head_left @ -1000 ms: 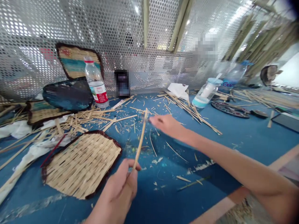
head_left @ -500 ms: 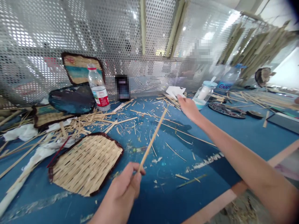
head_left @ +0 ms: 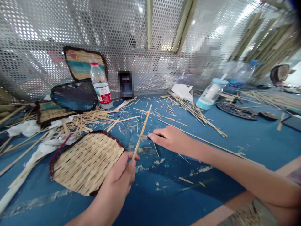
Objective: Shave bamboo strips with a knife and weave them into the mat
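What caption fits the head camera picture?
Left hand holds a bamboo strip; right hand holds a small blade against it.

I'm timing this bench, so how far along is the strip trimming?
Done: a bound woven mat lies on the table, shavings scattered behind it. In hand: the left hand pinches a strip's lower end; the right hand sets a blade against it low down. Left: probably the strip's length above the blade, and more loose strips lie beyond.
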`<state>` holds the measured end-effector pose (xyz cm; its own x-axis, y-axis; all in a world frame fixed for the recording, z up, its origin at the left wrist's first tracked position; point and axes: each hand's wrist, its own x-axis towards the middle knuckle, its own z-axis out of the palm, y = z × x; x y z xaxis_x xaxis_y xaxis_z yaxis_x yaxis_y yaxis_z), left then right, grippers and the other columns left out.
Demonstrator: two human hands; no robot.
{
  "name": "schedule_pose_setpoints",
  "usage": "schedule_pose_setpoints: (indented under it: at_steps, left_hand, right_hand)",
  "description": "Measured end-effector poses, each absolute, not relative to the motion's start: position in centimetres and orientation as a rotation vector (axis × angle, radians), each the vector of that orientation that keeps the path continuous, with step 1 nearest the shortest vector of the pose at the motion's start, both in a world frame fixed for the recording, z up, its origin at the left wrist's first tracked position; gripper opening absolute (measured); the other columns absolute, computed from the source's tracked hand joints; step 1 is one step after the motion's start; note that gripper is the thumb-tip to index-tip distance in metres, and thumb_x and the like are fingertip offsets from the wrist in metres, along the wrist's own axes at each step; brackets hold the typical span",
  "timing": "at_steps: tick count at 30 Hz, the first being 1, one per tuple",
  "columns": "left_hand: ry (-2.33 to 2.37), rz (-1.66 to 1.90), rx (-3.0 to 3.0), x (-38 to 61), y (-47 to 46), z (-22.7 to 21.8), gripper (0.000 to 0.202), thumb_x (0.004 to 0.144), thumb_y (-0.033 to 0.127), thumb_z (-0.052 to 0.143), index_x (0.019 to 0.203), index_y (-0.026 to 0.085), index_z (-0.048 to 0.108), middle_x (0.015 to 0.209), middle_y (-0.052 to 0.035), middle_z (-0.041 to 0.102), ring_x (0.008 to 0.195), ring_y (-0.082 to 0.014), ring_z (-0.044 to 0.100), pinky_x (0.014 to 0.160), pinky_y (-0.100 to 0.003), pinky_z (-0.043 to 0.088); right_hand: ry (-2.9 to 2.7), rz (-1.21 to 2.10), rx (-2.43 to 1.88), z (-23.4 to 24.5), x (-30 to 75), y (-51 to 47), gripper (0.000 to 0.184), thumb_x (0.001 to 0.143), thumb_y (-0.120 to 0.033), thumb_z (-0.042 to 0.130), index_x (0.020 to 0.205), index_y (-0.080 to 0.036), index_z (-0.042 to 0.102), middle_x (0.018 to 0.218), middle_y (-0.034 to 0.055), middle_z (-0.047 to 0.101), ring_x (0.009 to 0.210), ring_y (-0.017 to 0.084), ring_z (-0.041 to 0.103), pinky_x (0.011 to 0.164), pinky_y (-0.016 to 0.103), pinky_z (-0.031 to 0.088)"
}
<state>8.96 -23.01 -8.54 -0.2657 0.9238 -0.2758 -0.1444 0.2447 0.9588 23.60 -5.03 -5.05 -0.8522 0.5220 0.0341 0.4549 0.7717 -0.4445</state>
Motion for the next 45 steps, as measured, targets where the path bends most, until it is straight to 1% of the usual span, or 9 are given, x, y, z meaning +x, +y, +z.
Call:
schedule_pose_setpoints:
  at_steps: [6,9,15,23,31,35,39,42,45]
  left_hand:
    - [1.555,1.169,0.872,9.3,-23.9,-8.0,0.026,0.096,0.049,0.041,0.102,0.025,0.046,0.058,0.0088,0.026,0.050,-0.0093,0.018,0.042,-0.018,0.016]
    - [1.532,1.069,0.934,9.1,-24.1,-8.0,0.030,0.096,0.053,0.037,0.102,0.025,0.046,0.057,0.0089,0.024,0.050,-0.0102,0.019,0.044,-0.022,0.016]
    - [1.477,1.038,0.952,8.9,-24.2,-7.8,0.032,0.096,0.053,0.035,0.105,0.024,0.049,0.058,0.0084,0.025,0.050,-0.0104,0.017,0.045,-0.023,0.015]
    - [1.496,1.178,0.823,9.2,-23.5,-7.4,0.024,0.097,0.045,0.041,0.102,0.023,0.050,0.058,0.0082,0.029,0.050,-0.0098,0.017,0.044,-0.020,0.018]
    - [1.492,1.185,0.759,9.3,-23.5,-6.9,0.021,0.098,0.042,0.041,0.102,0.022,0.049,0.057,0.0089,0.025,0.050,-0.0091,0.013,0.045,-0.022,0.013]
    - [1.441,1.008,0.932,9.3,-24.5,-7.5,0.030,0.097,0.052,0.037,0.102,0.024,0.048,0.053,0.0094,0.023,0.047,-0.0099,0.017,0.044,-0.024,0.013]
    - [1.401,1.041,0.920,9.1,-24.4,-8.2,0.032,0.096,0.053,0.038,0.103,0.023,0.049,0.052,0.0096,0.024,0.046,-0.0097,0.015,0.042,-0.022,0.013]
    - [1.414,1.166,0.787,9.1,-23.7,-8.3,0.025,0.097,0.046,0.040,0.108,0.024,0.048,0.054,0.0097,0.029,0.047,-0.0091,0.012,0.041,-0.019,0.016]
    - [1.457,1.220,0.737,9.0,-23.2,-8.1,0.026,0.096,0.045,0.043,0.112,0.025,0.047,0.057,0.0091,0.034,0.046,-0.0082,0.015,0.039,-0.017,0.019]
  right_hand:
    - [-2.763,0.432,-0.771,-5.2,23.7,-3.8,0.052,0.094,-0.063,0.029,0.073,-0.021,0.051,0.055,-0.0019,0.047,0.052,0.012,0.040,0.054,0.029,0.020]
    - [-2.568,0.396,-0.957,-4.9,24.4,-0.3,0.053,0.094,-0.063,0.028,0.067,-0.021,0.047,0.054,-0.0007,0.046,0.051,0.012,0.040,0.053,0.029,0.024]
    - [-2.008,0.787,-1.304,-4.4,27.2,6.4,0.054,0.092,-0.067,0.026,0.063,-0.023,0.041,0.049,-0.0026,0.039,0.042,0.012,0.038,0.046,0.029,0.030]
    - [-2.728,0.745,-0.685,-4.7,24.2,-3.8,0.047,0.094,-0.057,0.037,0.064,-0.021,0.043,0.051,-0.0040,0.040,0.048,0.010,0.036,0.051,0.028,0.022]
    - [-2.814,0.505,-0.730,-5.7,23.2,-3.9,0.053,0.093,-0.064,0.031,0.068,-0.021,0.048,0.050,-0.0032,0.041,0.050,0.012,0.037,0.054,0.028,0.021]
    - [-2.448,0.425,-1.161,-5.5,25.1,1.4,0.050,0.088,-0.066,0.041,0.065,-0.022,0.051,0.054,0.0007,0.049,0.053,0.015,0.043,0.055,0.029,0.025]
    - [-2.223,0.287,-1.357,-4.0,27.9,7.0,0.052,0.093,-0.060,0.031,0.060,-0.022,0.046,0.056,0.0043,0.049,0.059,0.018,0.048,0.059,0.032,0.029]
    - [-2.212,0.395,-1.298,-3.7,27.8,6.2,0.056,0.096,-0.060,0.019,0.063,-0.023,0.045,0.056,0.0018,0.047,0.056,0.016,0.047,0.057,0.030,0.031]
    - [-2.445,0.689,-0.993,-4.5,26.0,1.7,0.051,0.096,-0.060,0.025,0.065,-0.022,0.042,0.055,-0.0024,0.042,0.052,0.012,0.040,0.053,0.028,0.028]
